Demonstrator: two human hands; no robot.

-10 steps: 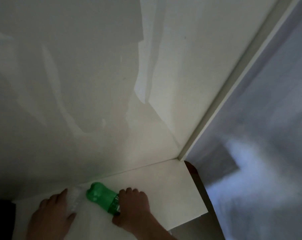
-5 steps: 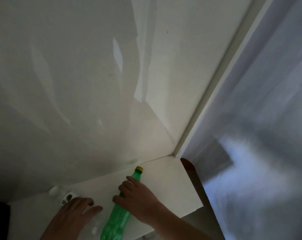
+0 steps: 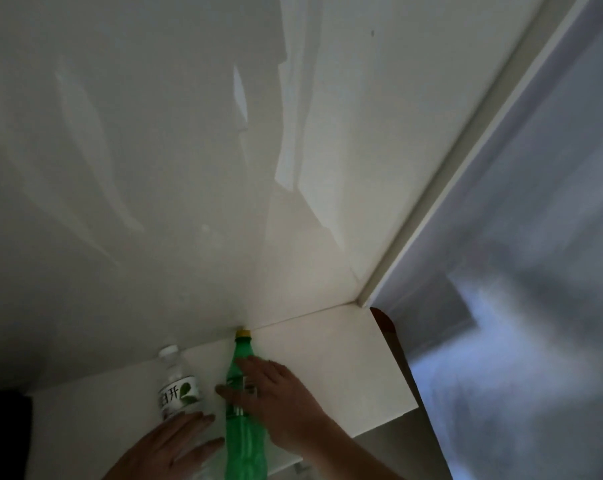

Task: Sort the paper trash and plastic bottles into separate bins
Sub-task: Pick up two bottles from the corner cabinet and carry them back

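Two bottles on white bench, dim room, pale wall behind.
Right hand (image 3: 276, 396) flat, fingers spread, on green bottle (image 3: 244, 427), cap at back edge; left hand (image 3: 168, 448) spread on clear bottle (image 3: 177, 386) beside it.

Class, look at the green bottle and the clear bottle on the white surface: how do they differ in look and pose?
The green bottle is tinted green with a yellow cap; the clear bottle is colourless with a white cap and a white leaf-printed label. The green bottle looks longer and slimmer, the clear bottle shorter. Both point their caps toward the wall, each with a hand on it.
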